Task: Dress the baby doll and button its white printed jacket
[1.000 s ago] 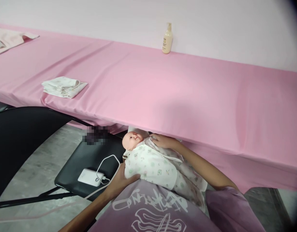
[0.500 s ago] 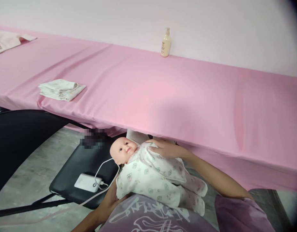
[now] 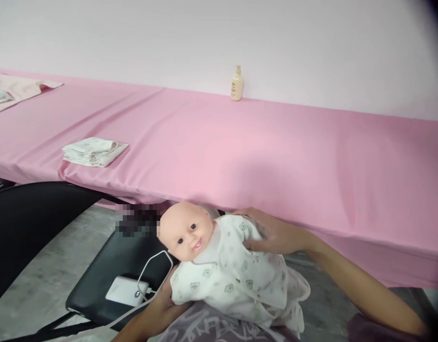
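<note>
A baby doll (image 3: 236, 270) in white clothes with a small green animal print lies tilted against my shirt, its bald head to the left and face up. My left hand (image 3: 165, 301) grips the doll at its near arm and side, with most fingers hidden beneath it. On the far side, my right hand (image 3: 272, 232) clasps the doll's torso, thumb across the front of the clothes and the other fingers over the far edge. The doll's legs point to the lower right.
A table with a pink cover (image 3: 293, 161) stands in front. On it are a folded white cloth (image 3: 94, 152), a cream pump bottle (image 3: 236, 85) and a pale mat (image 3: 26, 90). A black chair (image 3: 94, 266) at left holds a white power bank (image 3: 126, 290) with a cable (image 3: 147, 266).
The doll has come up nearer to me, its head now larger in view. My right hand has moved from lying across its chest to clasping its far side.
</note>
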Demonstrator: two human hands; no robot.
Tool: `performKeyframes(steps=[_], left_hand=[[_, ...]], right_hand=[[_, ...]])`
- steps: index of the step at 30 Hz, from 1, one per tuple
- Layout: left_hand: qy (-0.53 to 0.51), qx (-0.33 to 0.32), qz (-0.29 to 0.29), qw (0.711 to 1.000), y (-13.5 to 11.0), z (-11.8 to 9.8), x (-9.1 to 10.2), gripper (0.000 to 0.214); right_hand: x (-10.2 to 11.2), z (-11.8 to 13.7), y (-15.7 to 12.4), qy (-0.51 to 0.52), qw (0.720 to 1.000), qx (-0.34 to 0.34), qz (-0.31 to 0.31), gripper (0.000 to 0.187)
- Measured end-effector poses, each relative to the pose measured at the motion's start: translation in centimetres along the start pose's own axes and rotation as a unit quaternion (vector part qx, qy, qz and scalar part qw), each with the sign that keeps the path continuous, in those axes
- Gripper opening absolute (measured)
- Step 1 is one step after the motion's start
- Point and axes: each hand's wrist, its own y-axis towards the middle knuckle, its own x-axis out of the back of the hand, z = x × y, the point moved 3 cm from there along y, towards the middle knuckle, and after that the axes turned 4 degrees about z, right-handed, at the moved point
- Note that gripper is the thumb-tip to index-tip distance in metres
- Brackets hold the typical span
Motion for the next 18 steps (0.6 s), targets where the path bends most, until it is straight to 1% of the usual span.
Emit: performKeyframes(steps=[1, 2, 3, 4, 5, 7, 9, 11, 12, 14, 15, 16, 18], left_hand=[[0.010, -0.005, -0.013, 1.000, 1.4, 0.9, 0.4, 0.052], [0.027, -0.008, -0.007, 1.000, 2.7, 1.5, 0.6, 0.050], [0.040, -0.015, -0.004, 0.999, 3.8, 1.7, 1.0, 0.052], [0.050, -0.023, 0.004, 0.998, 4.7, 1.4, 1.3, 0.054], [0.058, -0.033, 0.014, 0.998, 5.5, 0.7, 1.7, 0.057], [0.068, -0.058, 0.027, 0.996, 6.9, -2.1, 2.8, 0.061], [0.090, -0.092, 0.021, 0.992, 8.7, -6.0, 4.2, 0.070], [0.129, -0.108, 0.026, 0.985, 11.4, -9.9, 5.5, 0.089], [0.149, -0.114, 0.029, 0.982, 13.0, -11.8, 6.2, 0.091], [0.199, -0.124, 0.052, 0.971, 16.3, -15.3, 7.4, 0.091], [0.232, -0.115, 0.059, 0.964, 18.0, -16.9, 8.0, 0.092], [0.263, -0.101, 0.052, 0.958, 19.5, -18.3, 8.7, 0.091], [0.313, -0.079, 0.059, 0.945, 22.3, -20.7, 9.7, 0.090]], right_hand=[[0.2, -0.3, -0.4, 0.002, 1.000, -0.004, 0.004, 0.088], [0.4, -0.4, -1.0, 0.007, 1.000, -0.011, 0.010, 0.090], [0.7, -0.4, -1.7, 0.010, 1.000, -0.019, 0.011, 0.091], [1.1, -0.3, -2.5, 0.006, 1.000, -0.028, 0.004, 0.091], [1.6, 0.0, -3.5, -0.004, 0.999, -0.041, -0.015, 0.090], [2.8, 0.7, -5.5, -0.040, 0.992, -0.084, -0.084, 0.081], [4.5, 1.4, -7.4, -0.084, 0.974, -0.129, -0.164, 0.073], [6.3, 1.9, -8.9, -0.122, 0.953, -0.155, -0.229, 0.070], [7.3, 2.0, -9.3, -0.140, 0.944, -0.161, -0.253, 0.071], [9.4, 2.0, -9.8, -0.173, 0.927, -0.166, -0.289, 0.072], [10.5, 1.9, -9.7, -0.186, 0.920, -0.167, -0.301, 0.073], [11.6, 1.7, -9.6, -0.197, 0.915, -0.167, -0.309, 0.074], [13.6, 1.1, -9.1, -0.207, 0.911, -0.170, -0.313, 0.075]])
